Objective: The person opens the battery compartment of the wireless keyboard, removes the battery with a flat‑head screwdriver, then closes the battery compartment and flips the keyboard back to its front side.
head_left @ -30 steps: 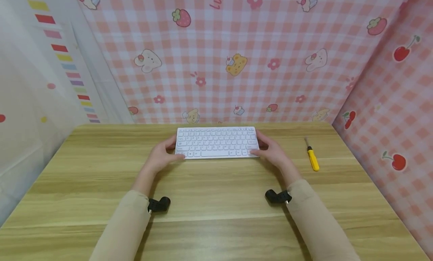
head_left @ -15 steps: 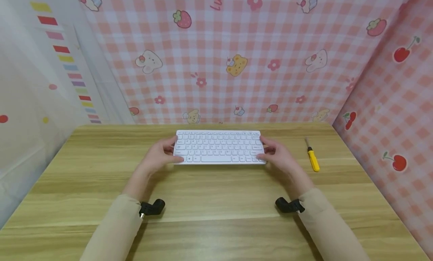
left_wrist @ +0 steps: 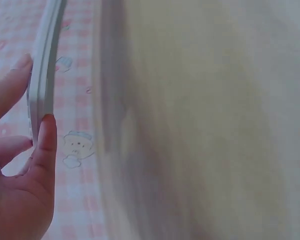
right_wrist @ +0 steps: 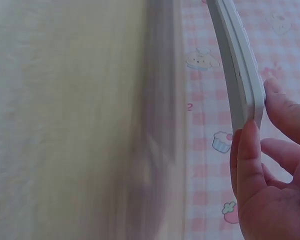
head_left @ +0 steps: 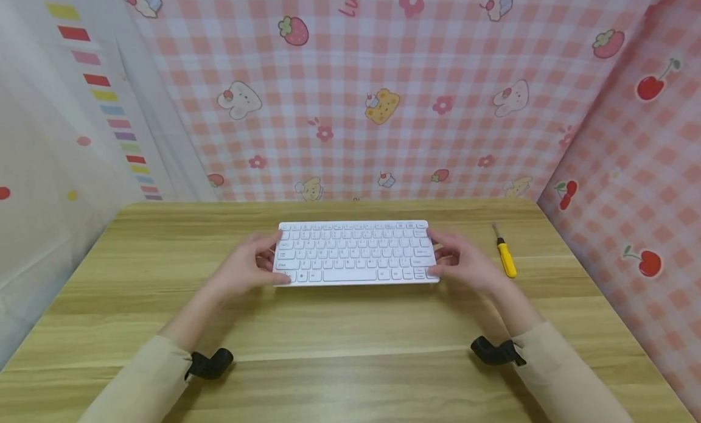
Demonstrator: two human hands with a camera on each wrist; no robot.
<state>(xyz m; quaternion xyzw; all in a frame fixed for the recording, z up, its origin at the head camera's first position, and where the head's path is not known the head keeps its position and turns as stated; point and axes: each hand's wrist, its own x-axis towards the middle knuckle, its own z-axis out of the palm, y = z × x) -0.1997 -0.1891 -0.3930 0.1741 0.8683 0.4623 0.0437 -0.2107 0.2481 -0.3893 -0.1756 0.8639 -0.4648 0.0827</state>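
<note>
A white keyboard (head_left: pixel 356 252) is held up between both hands, its keys facing the head camera. My left hand (head_left: pixel 249 265) pinches its left end, with the thumb on the near corner and the fingers at the side. At the opposite end my right hand (head_left: pixel 465 265) grips in the same way. The left wrist view shows the keyboard's thin edge (left_wrist: pixel 44 65) between thumb and fingers, clear of the wooden surface. In the right wrist view the edge of the keyboard (right_wrist: pixel 242 65) rests on the fingertips (right_wrist: pixel 250 135) from below.
A screwdriver (head_left: pixel 506 258) with a yellow handle lies on the wooden table (head_left: pixel 350 350) to the right of the right hand. Behind the table hangs a pink checked cloth (head_left: pixel 350 64), and another one (head_left: pixel 652 185) covers the right side.
Both hands have brought the keyboard nearer to the head camera, away from the back cloth, and it looks larger. The forearms have spread outward. The screwdriver has stayed put.
</note>
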